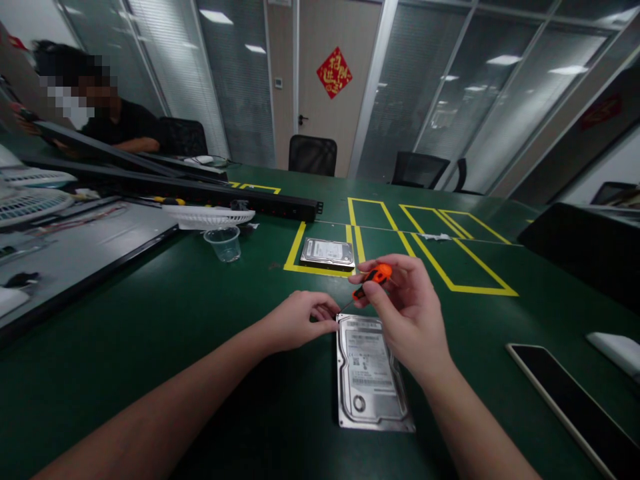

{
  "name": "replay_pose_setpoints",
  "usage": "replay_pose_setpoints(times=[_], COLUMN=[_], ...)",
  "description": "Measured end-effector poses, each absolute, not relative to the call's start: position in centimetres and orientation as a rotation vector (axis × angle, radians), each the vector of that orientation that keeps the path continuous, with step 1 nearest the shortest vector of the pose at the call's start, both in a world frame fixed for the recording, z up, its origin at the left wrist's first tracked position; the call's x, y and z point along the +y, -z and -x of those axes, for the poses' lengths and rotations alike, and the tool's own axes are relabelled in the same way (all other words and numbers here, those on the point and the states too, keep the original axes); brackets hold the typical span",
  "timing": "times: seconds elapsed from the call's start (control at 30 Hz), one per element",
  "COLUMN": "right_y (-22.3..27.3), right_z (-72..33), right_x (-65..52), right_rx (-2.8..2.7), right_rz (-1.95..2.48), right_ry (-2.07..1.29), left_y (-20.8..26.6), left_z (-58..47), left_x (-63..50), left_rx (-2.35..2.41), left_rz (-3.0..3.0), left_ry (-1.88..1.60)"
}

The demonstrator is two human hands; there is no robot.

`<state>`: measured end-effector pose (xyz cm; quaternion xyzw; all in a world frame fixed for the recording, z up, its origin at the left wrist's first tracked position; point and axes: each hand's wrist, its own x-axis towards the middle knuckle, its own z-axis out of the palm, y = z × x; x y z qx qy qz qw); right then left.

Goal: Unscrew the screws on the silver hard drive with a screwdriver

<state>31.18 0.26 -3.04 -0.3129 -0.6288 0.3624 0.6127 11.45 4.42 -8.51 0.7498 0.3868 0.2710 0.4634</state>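
Observation:
A silver hard drive (pixel 370 373) with a white label lies flat on the green table (pixel 240 427), its long side pointing towards me. My right hand (pixel 413 313) holds a small orange and black screwdriver (pixel 373 280) above its far end. The screwdriver's thin shaft slants down left to the drive's far left corner. At that same corner are the curled fingers and thumb of my left hand (pixel 305 320), gripping the drive's edge beside the tip. Whether a screw sits under the tip is too small to tell.
A second hard drive (pixel 327 253) rests inside a yellow tape outline. Left of it are a clear plastic cup (pixel 223 244), a black power strip (pixel 270 201) and a grey panel (pixel 110 233). A phone (pixel 570 407) lies at right. One person (pixel 130 127) sits at far left.

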Motion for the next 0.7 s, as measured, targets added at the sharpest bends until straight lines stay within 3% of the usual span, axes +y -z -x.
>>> replay_pose_setpoints(times=[0.7], right_y=[3.39], right_z=[-31.43], right_x=[0.28], right_rx=[-1.470], right_rz=[0.695], right_ry=[-0.891], left_y=[8.59], left_z=[-11.36], left_x=[4.43], left_rx=[0.937], left_rz=[-1.854], left_ry=[-0.676])
